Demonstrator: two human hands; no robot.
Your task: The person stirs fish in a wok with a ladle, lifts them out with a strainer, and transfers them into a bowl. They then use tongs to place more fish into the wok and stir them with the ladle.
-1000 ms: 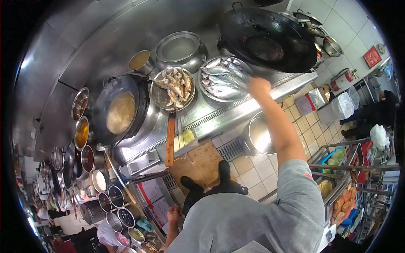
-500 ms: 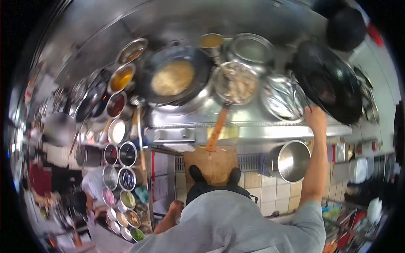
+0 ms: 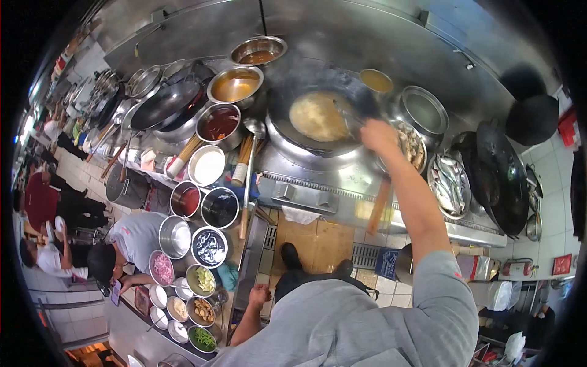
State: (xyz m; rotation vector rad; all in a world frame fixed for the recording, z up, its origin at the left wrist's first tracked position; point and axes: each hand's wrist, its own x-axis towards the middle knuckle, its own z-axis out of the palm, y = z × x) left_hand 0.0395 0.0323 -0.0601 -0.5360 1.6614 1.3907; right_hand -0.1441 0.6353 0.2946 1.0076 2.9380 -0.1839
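Note:
My right hand (image 3: 380,137) is at the right rim of the black wok (image 3: 284,116), fingers closed on a slim grey fish (image 3: 343,115). The fish is partly blurred and reaches over the bubbling, foamy yellowish oil (image 3: 315,115). Under my right forearm, a strainer (image 3: 384,205) with a wooden handle holds browned fish pieces (image 3: 411,144). To its right lies a tray of silvery raw fish (image 3: 448,183). My left hand (image 3: 260,295) hangs by my left hip, fingers curled in a loose fist with nothing visible in it.
Left of the wok are bowls of amber liquid (image 3: 235,85) and red sauce (image 3: 219,124), plus a ladle (image 3: 246,183). A large black wok (image 3: 498,177) leans at right. A co-worker (image 3: 131,241) bends near the containers of cut vegetables (image 3: 200,279).
My right hand has moved left from the raw fish tray to the wok, now with a fish in it. The view has turned, and my left hand stays by my hip.

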